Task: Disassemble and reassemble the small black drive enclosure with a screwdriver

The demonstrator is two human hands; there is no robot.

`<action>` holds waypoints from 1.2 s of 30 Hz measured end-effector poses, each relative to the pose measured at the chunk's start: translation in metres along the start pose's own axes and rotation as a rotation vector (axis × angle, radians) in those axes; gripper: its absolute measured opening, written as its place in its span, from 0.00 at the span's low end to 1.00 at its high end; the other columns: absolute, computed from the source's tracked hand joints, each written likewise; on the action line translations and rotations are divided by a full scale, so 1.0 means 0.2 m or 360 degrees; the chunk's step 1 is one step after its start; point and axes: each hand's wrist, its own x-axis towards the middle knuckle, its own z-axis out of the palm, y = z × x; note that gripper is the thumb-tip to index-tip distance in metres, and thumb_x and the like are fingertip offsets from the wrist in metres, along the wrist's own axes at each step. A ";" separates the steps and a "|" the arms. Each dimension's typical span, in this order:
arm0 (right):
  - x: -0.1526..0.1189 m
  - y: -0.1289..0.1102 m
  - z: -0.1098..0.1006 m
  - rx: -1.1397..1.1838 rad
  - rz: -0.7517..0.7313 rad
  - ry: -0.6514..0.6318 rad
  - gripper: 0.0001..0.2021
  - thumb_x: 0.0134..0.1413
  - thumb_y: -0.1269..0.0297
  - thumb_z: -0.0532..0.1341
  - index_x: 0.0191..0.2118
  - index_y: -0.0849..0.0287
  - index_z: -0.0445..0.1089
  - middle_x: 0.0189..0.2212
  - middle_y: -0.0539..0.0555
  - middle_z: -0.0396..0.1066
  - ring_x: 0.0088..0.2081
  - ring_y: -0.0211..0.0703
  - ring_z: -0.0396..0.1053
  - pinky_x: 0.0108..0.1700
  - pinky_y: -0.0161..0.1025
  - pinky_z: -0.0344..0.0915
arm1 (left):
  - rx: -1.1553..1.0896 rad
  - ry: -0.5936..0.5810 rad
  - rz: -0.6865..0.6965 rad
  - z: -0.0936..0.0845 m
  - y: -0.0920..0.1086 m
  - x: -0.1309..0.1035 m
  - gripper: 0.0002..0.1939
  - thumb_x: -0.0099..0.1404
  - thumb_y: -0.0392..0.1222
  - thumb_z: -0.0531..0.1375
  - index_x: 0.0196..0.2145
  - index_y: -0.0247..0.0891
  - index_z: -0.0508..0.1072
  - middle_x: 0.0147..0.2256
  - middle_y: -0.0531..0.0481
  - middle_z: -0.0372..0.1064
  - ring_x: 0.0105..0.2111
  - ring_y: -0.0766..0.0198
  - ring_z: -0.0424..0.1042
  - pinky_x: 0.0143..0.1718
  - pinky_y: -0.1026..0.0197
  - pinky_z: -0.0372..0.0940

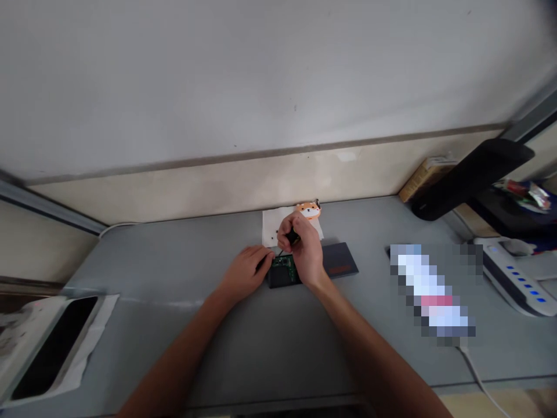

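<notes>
My right hand [308, 249] is closed around the black and yellow handle of a screwdriver [292, 235]. Its thin shaft slants down to a green circuit board [284, 262] set in a dark casing. At the board's left end, my left hand [244, 271] grips the edge with bent fingers. A flat dark cover [342, 259] with faint orange marking lies to the right, partly behind my right wrist. Just beyond my hands is a white paper [270, 223] carrying a few tiny dark pieces, perhaps screws. An orange animal-face item [308, 209] rests on the paper's far edge.
To the right lie a pixelated phone-like device [429, 290] with a white cable and a white power strip [513, 278]. A black cylinder [470, 180] leans near a book [424, 177]. A dark-screened phone [56, 348] sits on papers at left. A wall [217, 186] bounds the grey table's back.
</notes>
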 end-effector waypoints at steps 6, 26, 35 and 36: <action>0.00 -0.01 0.01 0.0022 0.0017 0.0041 0.16 0.63 0.51 0.58 0.29 0.55 0.61 0.22 0.45 0.56 0.22 0.35 0.50 0.25 0.36 0.47 | 0.0006 -0.0010 0.0004 0.00 0.00 0.00 0.19 0.78 0.46 0.47 0.36 0.40 0.74 0.34 0.48 0.77 0.37 0.57 0.76 0.43 0.54 0.70; 0.04 -0.10 0.00 0.0282 0.0085 0.0085 0.18 0.56 0.51 0.63 0.26 0.54 0.56 0.20 0.43 0.48 0.21 0.32 0.44 0.23 0.34 0.46 | -0.0062 0.0140 -0.0031 -0.01 0.04 -0.01 0.14 0.76 0.47 0.54 0.40 0.42 0.78 0.33 0.50 0.72 0.36 0.59 0.73 0.44 0.55 0.70; 0.11 -0.28 -0.17 0.0415 -0.0118 0.0454 0.13 0.54 0.57 0.59 0.26 0.53 0.53 0.19 0.43 0.44 0.19 0.33 0.42 0.22 0.35 0.45 | -0.0092 0.0292 -0.0206 0.01 0.13 0.05 0.13 0.75 0.46 0.56 0.39 0.43 0.79 0.33 0.51 0.72 0.33 0.61 0.72 0.43 0.56 0.70; 0.12 -0.29 -0.21 0.0454 -0.0141 0.0485 0.13 0.54 0.58 0.58 0.26 0.54 0.54 0.19 0.43 0.44 0.19 0.33 0.42 0.22 0.34 0.45 | -0.0054 0.0257 -0.0180 0.01 0.15 0.07 0.12 0.75 0.45 0.56 0.39 0.43 0.79 0.33 0.51 0.72 0.33 0.61 0.72 0.44 0.56 0.69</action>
